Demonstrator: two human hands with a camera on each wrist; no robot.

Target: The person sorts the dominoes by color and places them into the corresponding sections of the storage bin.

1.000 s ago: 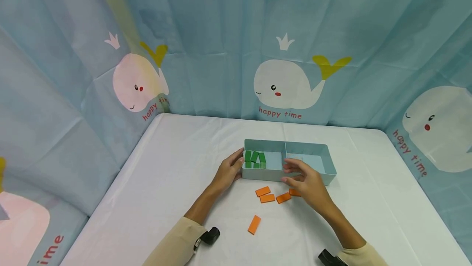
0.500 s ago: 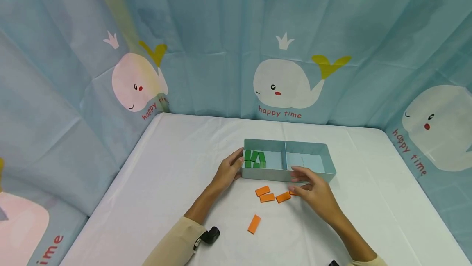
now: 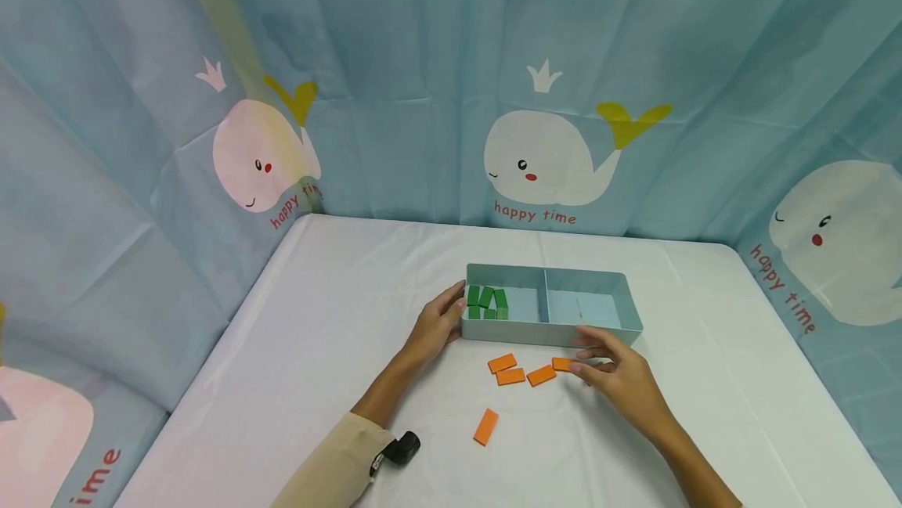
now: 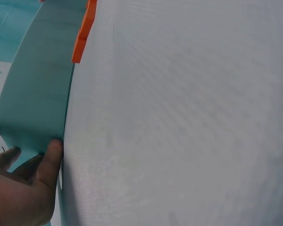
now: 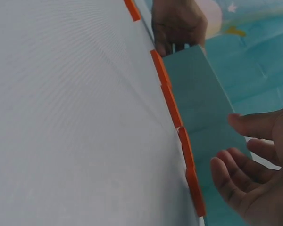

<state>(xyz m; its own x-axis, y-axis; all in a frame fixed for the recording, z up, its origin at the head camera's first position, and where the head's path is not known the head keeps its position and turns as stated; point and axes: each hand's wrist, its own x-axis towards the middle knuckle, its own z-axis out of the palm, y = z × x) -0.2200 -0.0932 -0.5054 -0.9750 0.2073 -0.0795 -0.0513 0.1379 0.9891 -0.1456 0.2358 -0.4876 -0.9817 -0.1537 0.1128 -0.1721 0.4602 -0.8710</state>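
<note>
A pale blue-green two-compartment box (image 3: 517, 333) stands on the table. My left hand (image 3: 431, 332) touches its left end, and in the left wrist view the fingers (image 4: 52, 162) lie against the end wall. Several green blocks (image 3: 486, 298) sit in the left compartment. In front of the box, several flat orange blocks (image 3: 542, 375) lie on the cloth. My right hand (image 3: 623, 375) hovers at the box's front right, fingers loosely bent, with nothing held. Its thumb is close to an orange block (image 3: 561, 365), partly covering it; whether they touch, I cannot tell.
One orange block (image 3: 485, 426) lies apart, nearer to me. A white cloth (image 3: 352, 281) covers the table. A light blue curtain (image 3: 402, 156) printed with whales hangs around the back and sides.
My right hand has moved right and toward me, away from the box's divider to its front right. The left hand, box and blocks look unmoved.
</note>
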